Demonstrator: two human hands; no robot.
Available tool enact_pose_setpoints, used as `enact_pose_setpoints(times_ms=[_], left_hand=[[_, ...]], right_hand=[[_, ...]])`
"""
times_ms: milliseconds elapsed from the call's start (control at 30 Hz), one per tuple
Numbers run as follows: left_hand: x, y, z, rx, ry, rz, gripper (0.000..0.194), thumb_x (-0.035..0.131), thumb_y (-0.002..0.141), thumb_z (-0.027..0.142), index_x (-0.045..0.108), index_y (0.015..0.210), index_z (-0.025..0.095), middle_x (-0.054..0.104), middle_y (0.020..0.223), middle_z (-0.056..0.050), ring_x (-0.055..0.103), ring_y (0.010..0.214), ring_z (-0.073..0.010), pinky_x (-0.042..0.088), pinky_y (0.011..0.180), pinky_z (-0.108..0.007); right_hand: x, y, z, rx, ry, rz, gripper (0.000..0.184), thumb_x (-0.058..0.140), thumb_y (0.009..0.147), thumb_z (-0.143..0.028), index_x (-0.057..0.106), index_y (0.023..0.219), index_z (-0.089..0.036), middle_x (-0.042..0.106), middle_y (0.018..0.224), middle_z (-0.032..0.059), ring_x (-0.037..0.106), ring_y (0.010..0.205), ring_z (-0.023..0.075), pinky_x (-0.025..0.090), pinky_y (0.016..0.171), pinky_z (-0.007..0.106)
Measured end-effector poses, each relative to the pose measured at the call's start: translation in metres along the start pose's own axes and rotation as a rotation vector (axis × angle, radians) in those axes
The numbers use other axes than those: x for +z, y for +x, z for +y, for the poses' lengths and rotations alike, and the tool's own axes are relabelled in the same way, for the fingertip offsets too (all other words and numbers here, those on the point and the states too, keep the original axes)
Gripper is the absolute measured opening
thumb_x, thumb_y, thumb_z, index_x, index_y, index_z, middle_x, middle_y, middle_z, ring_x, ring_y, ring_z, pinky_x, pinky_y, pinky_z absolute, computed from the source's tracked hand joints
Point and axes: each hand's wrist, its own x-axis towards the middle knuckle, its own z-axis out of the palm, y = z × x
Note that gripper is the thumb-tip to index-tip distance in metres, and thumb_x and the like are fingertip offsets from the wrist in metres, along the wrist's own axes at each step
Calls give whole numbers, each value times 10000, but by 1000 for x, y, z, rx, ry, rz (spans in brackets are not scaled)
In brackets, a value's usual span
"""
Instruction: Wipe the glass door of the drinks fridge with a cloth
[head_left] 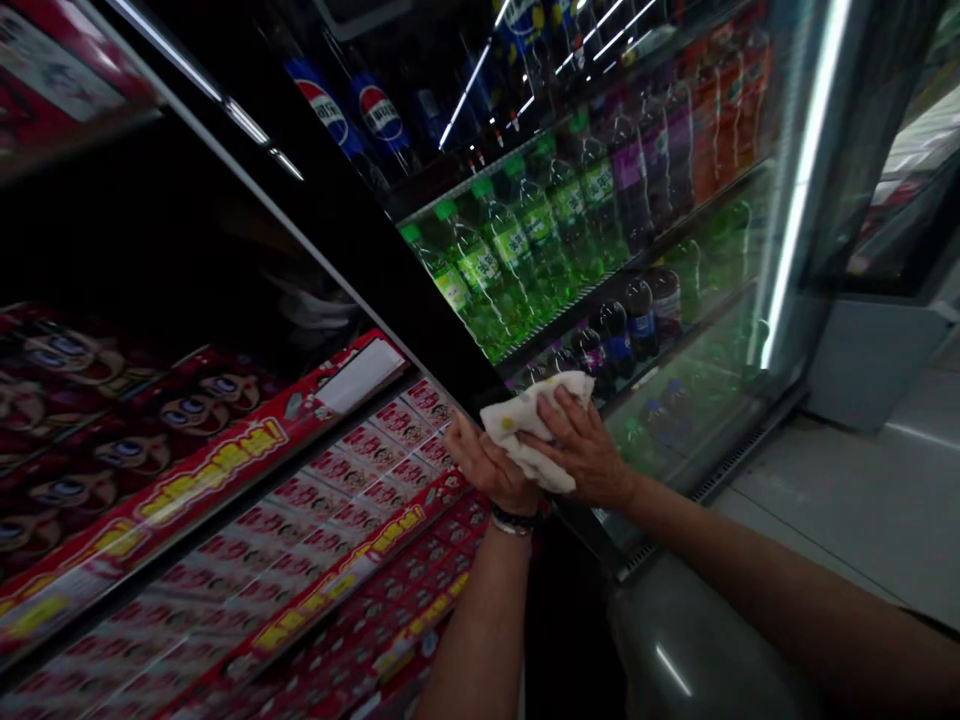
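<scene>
A white cloth with yellow spots is pressed between both of my hands in front of a glass-door drinks cooler. My left hand, with a beaded bracelet on the wrist, cups the cloth from below and the left. My right hand lies over the cloth with its fingers curled on it. The cloth sits close to the cooler's dark door frame, near its lower part; whether it touches the frame I cannot tell.
Green bottles, purple and orange bottles and Pepsi bottles fill the cooler shelves. Red snack shelves stand at the left. A grey tiled floor lies at the right, with another cabinet behind.
</scene>
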Motion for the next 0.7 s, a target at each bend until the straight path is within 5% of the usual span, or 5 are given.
enact_pose_setpoints(times_ms=[200,333,433,533,700], left_hand=[[3,5,8,-15,-164,139,512,363,1154,323,602,1526,65,627,1453,-239,593,1372,-290,494,1188,-486],[3,6,10,-52,-215,131,538,353,1145,372,623,1509,83,629,1448,-221,593,1323,-279,484,1182,-479],[4,3,7,-51,-252,148,536,321,1152,357,638,1496,94,648,1421,-216,597,1314,-277,495,1166,-488],[2,-1,6,-31,-309,140,534,317,1154,325,625,1516,81,651,1431,-216,599,1346,-265,507,1166,-456],[-16,2,8,-57,-445,38,533,337,1160,322,623,1515,48,661,1437,-207,606,1373,-232,493,1196,-401]], right_hand=[[22,-128,-6,-33,-137,-162,595,631,945,-162,664,1520,-312,460,1711,127,234,1688,446,482,1209,716],[16,-133,-11,-16,-164,-196,551,604,976,-157,655,1515,-266,429,1720,167,177,1701,454,459,1221,726],[3,-69,-6,-36,-197,-79,544,633,1025,-251,594,1567,-268,309,1784,180,144,1707,460,398,1260,758],[-23,31,-5,-114,-234,63,587,638,1058,-308,520,1632,-301,216,1829,128,151,1713,424,312,1329,733],[-80,201,-36,-185,-311,207,621,541,1127,-563,523,1650,-230,394,1756,114,275,1668,398,317,1308,627]])
